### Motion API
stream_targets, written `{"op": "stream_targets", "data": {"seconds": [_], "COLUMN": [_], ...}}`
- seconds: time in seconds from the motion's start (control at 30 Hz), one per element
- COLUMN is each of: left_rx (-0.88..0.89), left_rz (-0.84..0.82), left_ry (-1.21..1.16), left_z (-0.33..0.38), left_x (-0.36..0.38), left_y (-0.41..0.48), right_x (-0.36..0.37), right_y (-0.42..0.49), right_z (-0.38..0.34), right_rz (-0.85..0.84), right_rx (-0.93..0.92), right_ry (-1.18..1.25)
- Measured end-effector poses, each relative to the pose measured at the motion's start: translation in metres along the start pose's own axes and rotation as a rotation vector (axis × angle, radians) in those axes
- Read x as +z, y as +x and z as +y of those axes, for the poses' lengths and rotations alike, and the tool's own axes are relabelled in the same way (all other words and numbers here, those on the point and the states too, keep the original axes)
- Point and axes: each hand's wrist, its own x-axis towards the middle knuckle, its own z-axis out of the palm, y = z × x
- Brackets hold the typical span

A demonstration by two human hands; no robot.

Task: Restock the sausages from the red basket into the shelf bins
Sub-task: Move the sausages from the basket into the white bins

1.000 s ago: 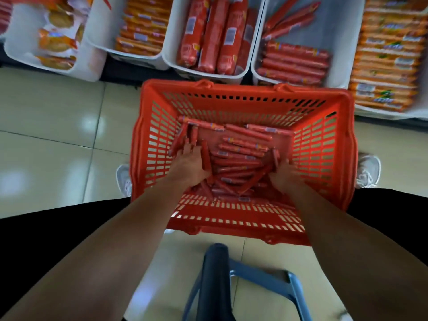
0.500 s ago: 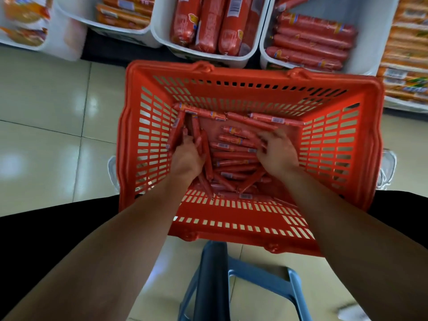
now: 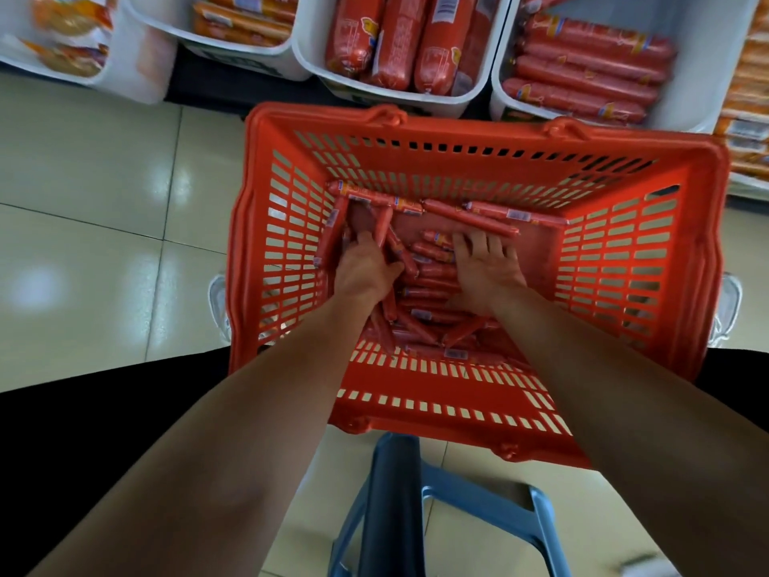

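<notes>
The red basket (image 3: 632,285) stands on the floor in front of me, with several thin red sausages (image 3: 470,214) piled in its bottom. Both hands are down inside it. My left hand (image 3: 364,268) curls around a few sausages near the basket's left wall. My right hand (image 3: 482,264) lies palm down on the pile, fingers spread and touching a long sausage at the far side. Beyond the basket, a white shelf bin (image 3: 686,93) holds matching thin sausages stacked in rows.
A white bin of thick sausages (image 3: 399,39) sits behind the basket's middle. More bins of orange packs (image 3: 241,22) are at the far left and far right. A blue stool (image 3: 416,514) is below me. Beige floor tiles (image 3: 104,226) spread to the left.
My right hand has moved from the basket's near right corner forward onto the middle of the pile. My left hand has closed around some sausages. The view has shifted closer to the basket.
</notes>
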Motion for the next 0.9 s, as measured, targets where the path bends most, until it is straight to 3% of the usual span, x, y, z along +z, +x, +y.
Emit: {"op": "stream_targets", "data": {"seconds": [0.27,0.53,0.7,0.9], "left_rx": [-0.076,-0.119,-0.075,-0.012], "left_rz": [-0.057,-0.076,-0.113,-0.166], "left_ry": [-0.337,-0.329,-0.265,-0.187], "left_z": [0.013,0.026,0.010,-0.001], "left_x": [0.007,0.012,0.002,0.002], "left_y": [0.015,0.015,-0.004,-0.020], "right_x": [0.002,0.001,0.002,0.003], "right_y": [0.002,-0.007,-0.020,-0.024], "right_z": [0.010,0.031,0.054,0.041], "right_rz": [-0.056,-0.059,-0.039,0.063], "right_rx": [0.081,0.143,0.305,0.212], "right_ry": [0.216,0.266,0.346,0.309]}}
